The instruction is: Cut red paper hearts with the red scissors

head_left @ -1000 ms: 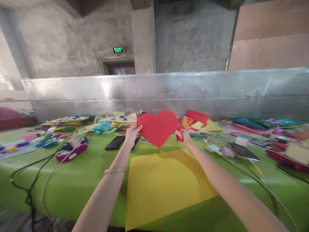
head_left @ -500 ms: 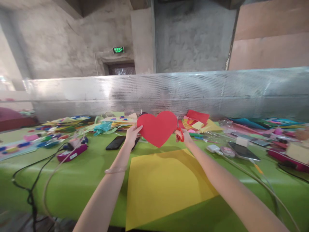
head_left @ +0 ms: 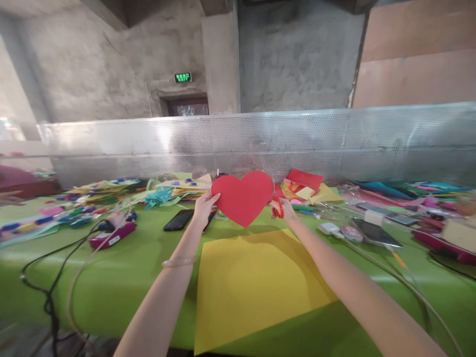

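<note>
A red paper heart (head_left: 243,198) is held up over the table, its point facing down. My left hand (head_left: 205,207) pinches it at the left edge between thumb and fingers. In my right hand (head_left: 285,208) is a pair of scissors with red handles (head_left: 278,207), the blades pointing up beside the heart's right edge. Whether my right fingers also touch the paper I cannot tell. Below the heart a large yellow paper sheet (head_left: 256,287) lies flat on the green tablecloth (head_left: 141,282).
Dark phones (head_left: 178,220) lie behind my left wrist. A purple power strip (head_left: 112,236) with cables is at left. On the right are a white charger (head_left: 329,228) and a tablet-like device (head_left: 376,232). Paper scraps (head_left: 305,183) line the back, before a perforated metal panel (head_left: 253,131).
Both hands, the heart and the scissors stay practically still. At the far left edge, part of another person's hand has come into view.
</note>
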Tool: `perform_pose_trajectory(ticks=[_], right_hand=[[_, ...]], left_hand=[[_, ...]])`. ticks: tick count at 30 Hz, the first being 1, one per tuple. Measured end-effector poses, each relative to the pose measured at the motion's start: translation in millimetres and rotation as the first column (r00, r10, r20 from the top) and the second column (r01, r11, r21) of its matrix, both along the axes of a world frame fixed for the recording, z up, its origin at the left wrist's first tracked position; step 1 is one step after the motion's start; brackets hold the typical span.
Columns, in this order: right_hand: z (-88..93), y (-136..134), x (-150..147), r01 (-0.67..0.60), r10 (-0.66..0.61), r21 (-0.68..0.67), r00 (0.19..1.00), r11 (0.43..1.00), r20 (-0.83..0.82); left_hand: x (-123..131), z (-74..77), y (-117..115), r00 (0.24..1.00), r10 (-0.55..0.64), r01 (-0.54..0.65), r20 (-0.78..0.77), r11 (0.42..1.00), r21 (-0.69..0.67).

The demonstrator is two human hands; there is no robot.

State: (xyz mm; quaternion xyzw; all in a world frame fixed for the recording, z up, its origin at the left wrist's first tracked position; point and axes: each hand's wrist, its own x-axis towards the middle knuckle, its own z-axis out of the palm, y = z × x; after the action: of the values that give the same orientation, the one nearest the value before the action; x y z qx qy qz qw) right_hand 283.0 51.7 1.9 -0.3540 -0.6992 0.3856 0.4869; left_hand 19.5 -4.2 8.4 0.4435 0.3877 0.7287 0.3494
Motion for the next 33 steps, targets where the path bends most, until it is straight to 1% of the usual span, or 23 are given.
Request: perform_pose_trajectory(ticks=[12,24,33], right_hand=[[-3.5,2.4,1.2,0.014,-0.014,0.004,1.000,1.000,0.008],[-2.8,3.0,2.8,0.030,-0.031,0.008,0.999,1.000,0.026],[5.5,-5.9,2.9,0.055,-0.055,-0.005,0.998,0.998,0.021]], left_hand=[[-2.0,-0.6,2.1,1.000,0.009,-0.009,0.001,1.000,-0.003],[-2.2,1.3,-0.4,1.000,0.028,-0.028,-0.013,1.000,0.005],[-2.4,0.8,1.1,0.998,0.059,-0.059,-0.020,0.998,-0.003]])
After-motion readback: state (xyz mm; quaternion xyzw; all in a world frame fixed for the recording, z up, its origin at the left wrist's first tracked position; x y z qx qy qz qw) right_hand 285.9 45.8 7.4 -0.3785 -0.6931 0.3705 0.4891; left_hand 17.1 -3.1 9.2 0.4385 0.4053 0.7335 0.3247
